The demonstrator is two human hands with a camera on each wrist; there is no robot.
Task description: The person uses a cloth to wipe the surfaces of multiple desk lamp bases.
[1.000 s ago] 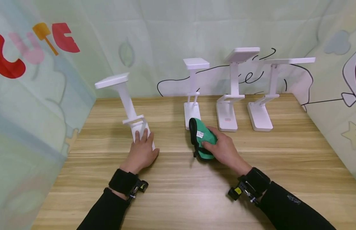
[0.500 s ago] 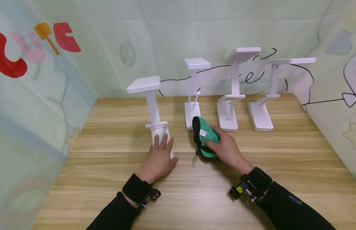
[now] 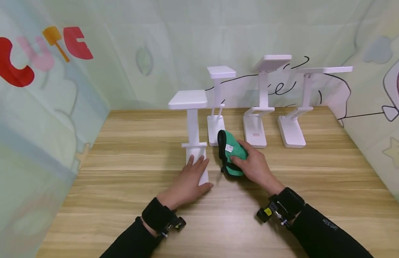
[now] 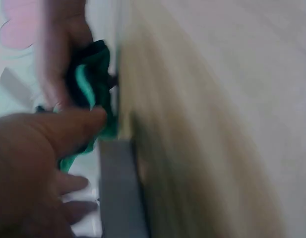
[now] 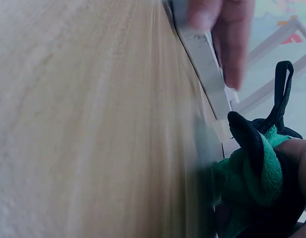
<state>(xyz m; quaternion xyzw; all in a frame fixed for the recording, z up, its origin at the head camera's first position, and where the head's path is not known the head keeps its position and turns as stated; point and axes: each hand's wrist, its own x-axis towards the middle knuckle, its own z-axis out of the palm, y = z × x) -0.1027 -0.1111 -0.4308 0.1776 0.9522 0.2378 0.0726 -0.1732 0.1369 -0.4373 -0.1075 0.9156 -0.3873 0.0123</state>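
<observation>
My left hand (image 3: 188,182) lies with fairly straight, spread fingers on the base of a white folding desk lamp (image 3: 193,132). Its thumb sits by the base's near right corner. In the left wrist view the base's side edge (image 4: 120,188) runs just below the thumb. My right hand (image 3: 255,165) grips a folded green cloth (image 3: 233,152) with black trim and a white label, low over the table. The right wrist view shows the cloth's fuzzy inside (image 5: 262,173) and a black loop (image 5: 282,94). Between lamp base and cloth there is a narrow gap.
Three more white desk lamps stand in a row along the back: one on the left (image 3: 215,129), one in the middle (image 3: 255,130) and one on the right (image 3: 291,130). A printed curtain (image 3: 173,46) hangs behind the wooden table (image 3: 122,172).
The left hand and the lamp under it have slid right and a little nearer me, and the lamp has turned straighter. The right hand with the cloth has barely shifted right.
</observation>
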